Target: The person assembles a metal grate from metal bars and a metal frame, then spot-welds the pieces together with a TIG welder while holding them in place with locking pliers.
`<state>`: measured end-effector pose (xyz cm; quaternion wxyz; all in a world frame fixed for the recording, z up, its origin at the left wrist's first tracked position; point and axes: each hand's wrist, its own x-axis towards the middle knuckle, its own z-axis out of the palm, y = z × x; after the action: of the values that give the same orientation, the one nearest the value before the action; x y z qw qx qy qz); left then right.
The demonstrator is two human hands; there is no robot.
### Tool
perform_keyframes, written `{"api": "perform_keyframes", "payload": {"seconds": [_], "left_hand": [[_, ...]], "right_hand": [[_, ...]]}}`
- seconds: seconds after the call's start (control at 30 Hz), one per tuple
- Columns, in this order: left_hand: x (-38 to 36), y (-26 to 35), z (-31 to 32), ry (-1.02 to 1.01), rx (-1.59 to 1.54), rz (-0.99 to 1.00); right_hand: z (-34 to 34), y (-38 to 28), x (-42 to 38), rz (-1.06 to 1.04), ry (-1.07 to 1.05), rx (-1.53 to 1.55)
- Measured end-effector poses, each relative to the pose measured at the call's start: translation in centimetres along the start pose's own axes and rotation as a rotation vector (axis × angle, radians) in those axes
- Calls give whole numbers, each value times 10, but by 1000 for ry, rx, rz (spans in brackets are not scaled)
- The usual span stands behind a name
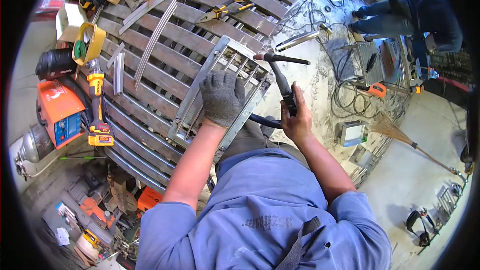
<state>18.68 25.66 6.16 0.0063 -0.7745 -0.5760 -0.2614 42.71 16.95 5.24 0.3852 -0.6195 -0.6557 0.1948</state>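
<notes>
My left hand (pixel 222 97), in a dark grey knitted glove, lies over a rectangular metal grille frame (pixel 216 59) with its fingers curled down onto the bars. The frame sits on the slatted steel table, close to my body. Held upright in my bare right hand (pixel 297 115) is a black TIG welding torch (pixel 283 81), just right of the frame. Its reddish nozzle points left over the frame's corner, and its long back cap points right. A thick black cable (pixel 265 120) runs from the torch toward my lap.
Pliers (pixel 225 10) and thin metal strips (pixel 156 42) lie on the slatted table (pixel 192 40). A yellow angle grinder (pixel 97 97) and an orange welding machine (pixel 60 112) are at left. Cables, a broom (pixel 395 132) and another person (pixel 420 20) are at right.
</notes>
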Motion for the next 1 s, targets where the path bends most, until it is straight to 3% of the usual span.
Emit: {"api": "perform_keyframes", "payload": {"seconds": [0.23,0.43,1.0], "left_hand": [[-5,3,4,-158,50,-35],[-5,4,7,-98,-103,-109],[-7,4,14,-86,-39,-63]], "right_hand": [[4,3,-3,10,-25,28],[4,2,1,-9,-30,39],[5,4,3,-36,-71,8]]}}
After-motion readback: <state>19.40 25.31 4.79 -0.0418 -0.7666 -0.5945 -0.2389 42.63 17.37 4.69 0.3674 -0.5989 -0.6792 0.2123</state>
